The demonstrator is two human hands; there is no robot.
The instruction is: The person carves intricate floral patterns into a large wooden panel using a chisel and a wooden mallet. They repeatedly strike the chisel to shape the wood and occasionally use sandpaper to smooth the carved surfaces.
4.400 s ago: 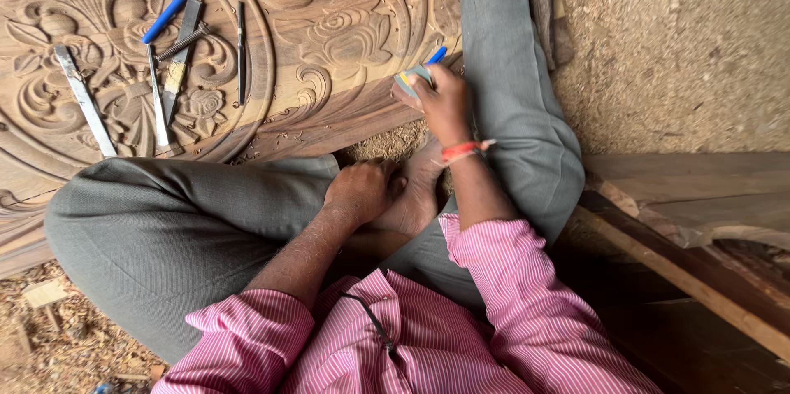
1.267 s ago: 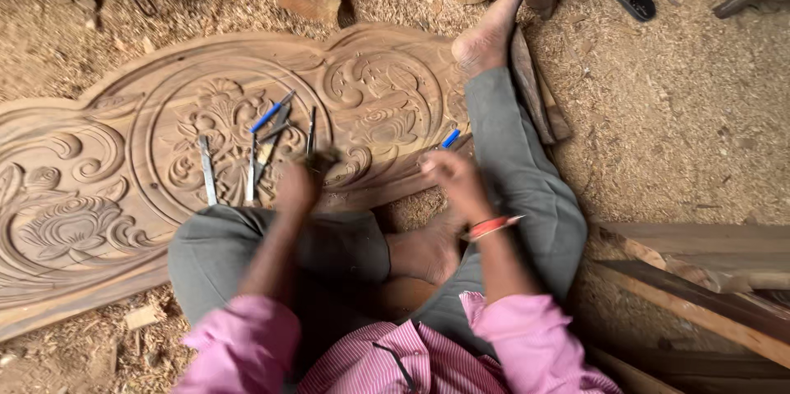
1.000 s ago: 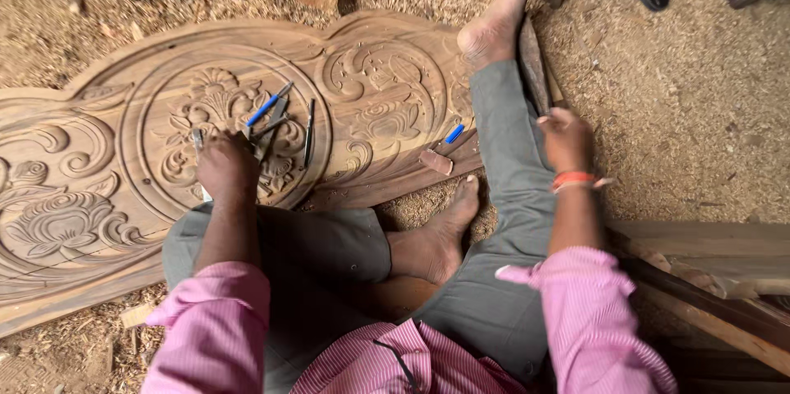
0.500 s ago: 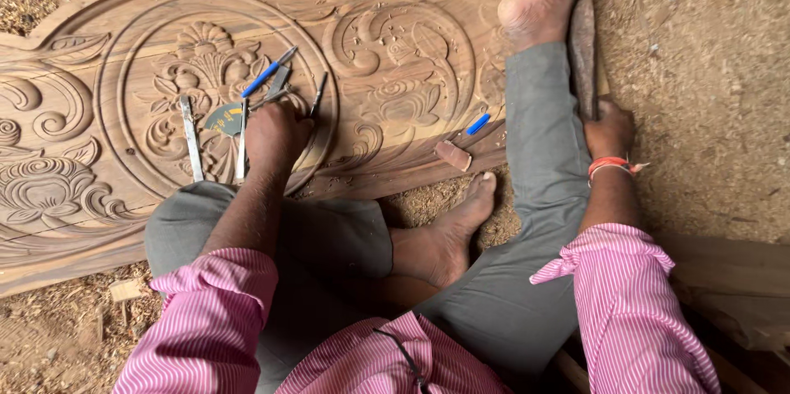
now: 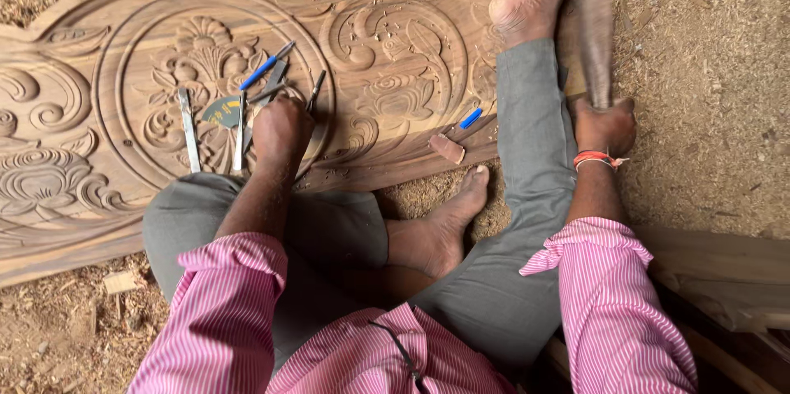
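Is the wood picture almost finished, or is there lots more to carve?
Much looks carved already: the carved wooden panel shows flowers, scrolls and rings. Right now the left hand is on the chisels lying on the panel, and the right hand grips a wooden mallet. Wood chips still lie in the grooves. How much carving remains cannot be told.

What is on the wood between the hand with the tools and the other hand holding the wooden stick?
In the head view, between the left hand and right hand lie a small wooden block, a blue pen-like piece and the person's grey-trousered leg.
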